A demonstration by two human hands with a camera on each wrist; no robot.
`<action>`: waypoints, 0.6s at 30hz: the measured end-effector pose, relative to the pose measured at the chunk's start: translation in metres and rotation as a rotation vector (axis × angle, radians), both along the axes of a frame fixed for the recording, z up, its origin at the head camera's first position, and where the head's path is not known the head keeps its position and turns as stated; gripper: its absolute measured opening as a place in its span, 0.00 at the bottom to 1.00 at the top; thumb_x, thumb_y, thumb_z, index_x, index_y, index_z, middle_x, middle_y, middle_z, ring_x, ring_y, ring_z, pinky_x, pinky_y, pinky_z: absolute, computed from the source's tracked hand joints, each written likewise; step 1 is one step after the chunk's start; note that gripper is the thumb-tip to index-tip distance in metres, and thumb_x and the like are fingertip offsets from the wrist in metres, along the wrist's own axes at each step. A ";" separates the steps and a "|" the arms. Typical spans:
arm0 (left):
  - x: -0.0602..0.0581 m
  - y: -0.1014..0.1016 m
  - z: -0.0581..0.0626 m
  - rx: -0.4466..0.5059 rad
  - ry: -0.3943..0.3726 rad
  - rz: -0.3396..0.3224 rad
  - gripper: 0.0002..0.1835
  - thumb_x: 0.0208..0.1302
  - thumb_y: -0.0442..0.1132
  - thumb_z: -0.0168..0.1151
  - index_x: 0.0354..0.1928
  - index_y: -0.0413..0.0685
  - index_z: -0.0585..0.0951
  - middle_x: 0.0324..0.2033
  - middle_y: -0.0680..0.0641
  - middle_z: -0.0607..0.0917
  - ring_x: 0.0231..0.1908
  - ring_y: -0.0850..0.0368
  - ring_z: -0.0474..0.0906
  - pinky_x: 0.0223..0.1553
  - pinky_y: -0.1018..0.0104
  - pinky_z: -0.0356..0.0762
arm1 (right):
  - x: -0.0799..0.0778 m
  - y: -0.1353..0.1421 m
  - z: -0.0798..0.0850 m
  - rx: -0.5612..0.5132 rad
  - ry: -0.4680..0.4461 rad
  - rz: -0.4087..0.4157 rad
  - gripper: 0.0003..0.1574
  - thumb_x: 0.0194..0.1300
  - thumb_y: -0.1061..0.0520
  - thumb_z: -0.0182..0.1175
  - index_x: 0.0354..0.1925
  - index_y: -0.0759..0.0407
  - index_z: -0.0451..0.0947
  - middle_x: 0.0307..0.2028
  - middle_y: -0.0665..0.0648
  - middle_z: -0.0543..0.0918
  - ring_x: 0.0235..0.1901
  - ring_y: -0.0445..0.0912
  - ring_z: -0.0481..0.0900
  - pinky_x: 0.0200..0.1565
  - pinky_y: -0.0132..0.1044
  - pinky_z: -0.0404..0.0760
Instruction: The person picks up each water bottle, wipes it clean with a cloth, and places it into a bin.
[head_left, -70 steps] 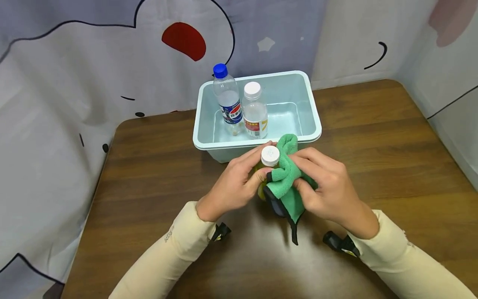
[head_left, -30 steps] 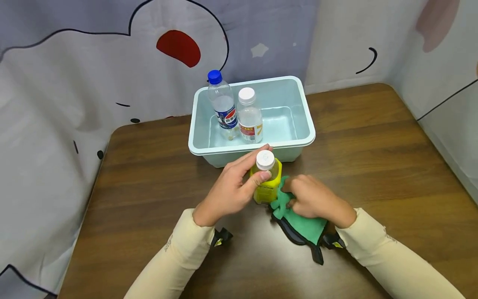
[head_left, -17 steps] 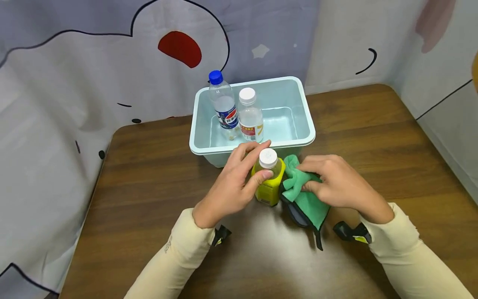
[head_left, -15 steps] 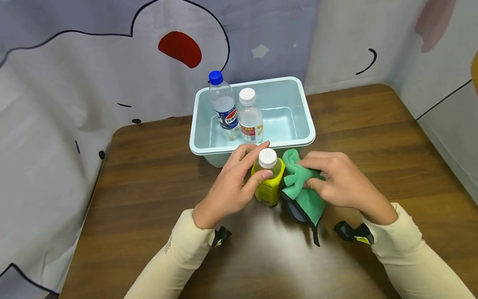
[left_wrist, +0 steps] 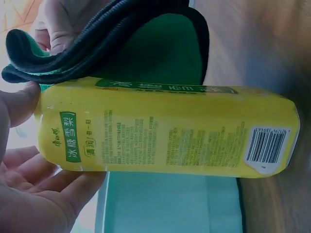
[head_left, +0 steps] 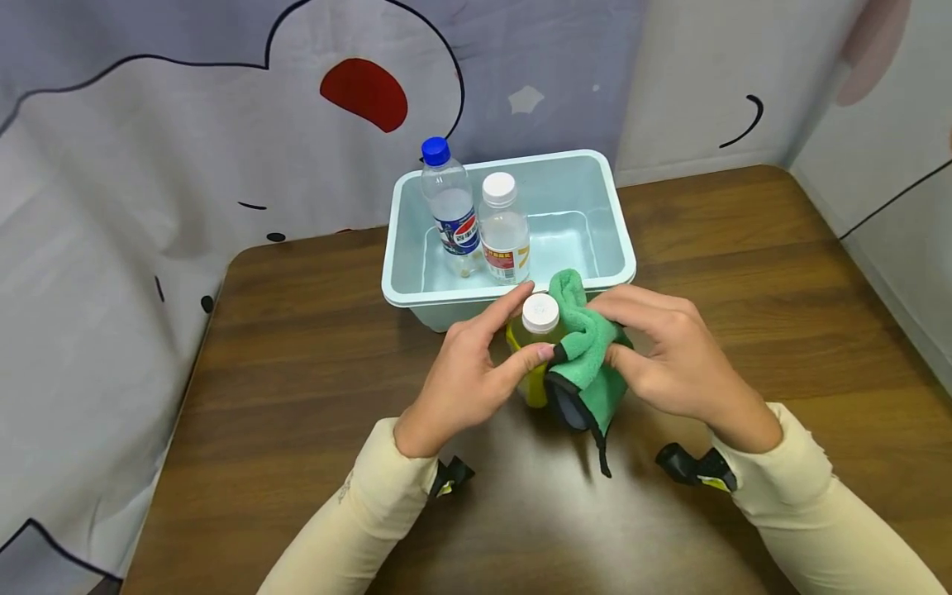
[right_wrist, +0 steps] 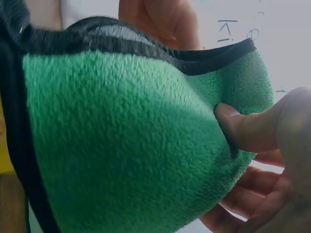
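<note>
In the head view my left hand (head_left: pixel 470 373) holds an upright yellow-labelled drink bottle (head_left: pixel 534 387) with a white cap, thumb on the near side and fingers on the far side. The left wrist view shows the label and barcode of this bottle (left_wrist: pixel 194 131) sideways. My right hand (head_left: pixel 673 357) pinches a folded green cleaning cloth (head_left: pixel 604 388) with a black edge and a dark grey back. The cloth lies against the bottle's right side, close to the left thumb. In the right wrist view the thumb presses into the cloth (right_wrist: pixel 126 136).
A pale blue plastic basin (head_left: pixel 621 266) stands just behind the hands. Inside it, at the left, are a blue-capped Pepsi bottle (head_left: pixel 455 216) and a white-capped clear bottle (head_left: pixel 506 240). The wooden table (head_left: pixel 297 355) meets a patterned curtain (head_left: pixel 186 149) at the back.
The right hand was low beside the bottle with the cloth, then rose and moved left; the cloth now touches the bottle higher up. The left hand keeps its hold.
</note>
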State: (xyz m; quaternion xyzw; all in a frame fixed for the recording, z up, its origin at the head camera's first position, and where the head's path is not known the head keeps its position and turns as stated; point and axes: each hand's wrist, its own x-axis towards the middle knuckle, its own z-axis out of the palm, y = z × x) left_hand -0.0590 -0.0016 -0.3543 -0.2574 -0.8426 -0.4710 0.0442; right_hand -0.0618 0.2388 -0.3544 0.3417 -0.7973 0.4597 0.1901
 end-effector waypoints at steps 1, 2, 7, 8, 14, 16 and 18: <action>0.000 0.000 0.000 0.008 0.003 -0.001 0.36 0.66 0.42 0.74 0.74 0.45 0.72 0.60 0.47 0.88 0.53 0.59 0.84 0.58 0.62 0.84 | -0.001 0.000 -0.001 0.003 -0.005 0.003 0.25 0.50 0.79 0.64 0.44 0.61 0.88 0.42 0.55 0.90 0.47 0.38 0.84 0.57 0.20 0.77; 0.000 0.000 -0.001 0.014 0.008 -0.003 0.36 0.66 0.42 0.74 0.74 0.45 0.73 0.59 0.47 0.88 0.50 0.60 0.84 0.56 0.63 0.84 | -0.002 0.000 -0.001 0.007 -0.008 0.005 0.26 0.50 0.79 0.63 0.45 0.61 0.88 0.42 0.55 0.91 0.48 0.39 0.84 0.58 0.20 0.77; 0.000 0.001 -0.002 0.059 0.002 -0.030 0.34 0.66 0.40 0.74 0.72 0.45 0.75 0.57 0.47 0.88 0.41 0.58 0.78 0.45 0.68 0.79 | -0.007 0.003 -0.007 0.023 -0.059 0.019 0.27 0.51 0.79 0.60 0.47 0.62 0.89 0.44 0.55 0.91 0.49 0.37 0.85 0.58 0.19 0.77; -0.001 0.001 -0.002 0.074 -0.009 -0.040 0.33 0.66 0.40 0.74 0.72 0.44 0.75 0.57 0.47 0.88 0.42 0.58 0.79 0.46 0.69 0.80 | -0.008 0.004 -0.010 0.032 -0.075 0.030 0.27 0.51 0.79 0.59 0.46 0.61 0.89 0.42 0.54 0.91 0.47 0.37 0.85 0.56 0.20 0.78; -0.003 -0.001 -0.004 0.170 -0.103 -0.121 0.31 0.67 0.34 0.71 0.71 0.39 0.74 0.63 0.42 0.84 0.59 0.53 0.83 0.65 0.65 0.81 | -0.015 0.004 -0.039 0.221 -0.202 0.061 0.25 0.50 0.78 0.55 0.38 0.56 0.88 0.34 0.47 0.86 0.34 0.38 0.77 0.38 0.28 0.78; -0.004 -0.001 -0.005 0.187 -0.117 -0.140 0.31 0.68 0.33 0.70 0.71 0.39 0.74 0.64 0.42 0.83 0.61 0.52 0.83 0.67 0.64 0.80 | -0.017 0.001 -0.050 0.309 -0.227 0.050 0.22 0.49 0.77 0.54 0.32 0.54 0.84 0.30 0.46 0.82 0.31 0.39 0.73 0.35 0.30 0.74; -0.005 -0.002 -0.006 0.195 -0.123 -0.150 0.30 0.68 0.32 0.70 0.71 0.39 0.74 0.64 0.42 0.83 0.61 0.51 0.82 0.67 0.64 0.79 | -0.017 -0.002 -0.060 0.392 -0.257 0.028 0.20 0.47 0.76 0.53 0.28 0.53 0.80 0.27 0.46 0.77 0.30 0.41 0.70 0.33 0.32 0.71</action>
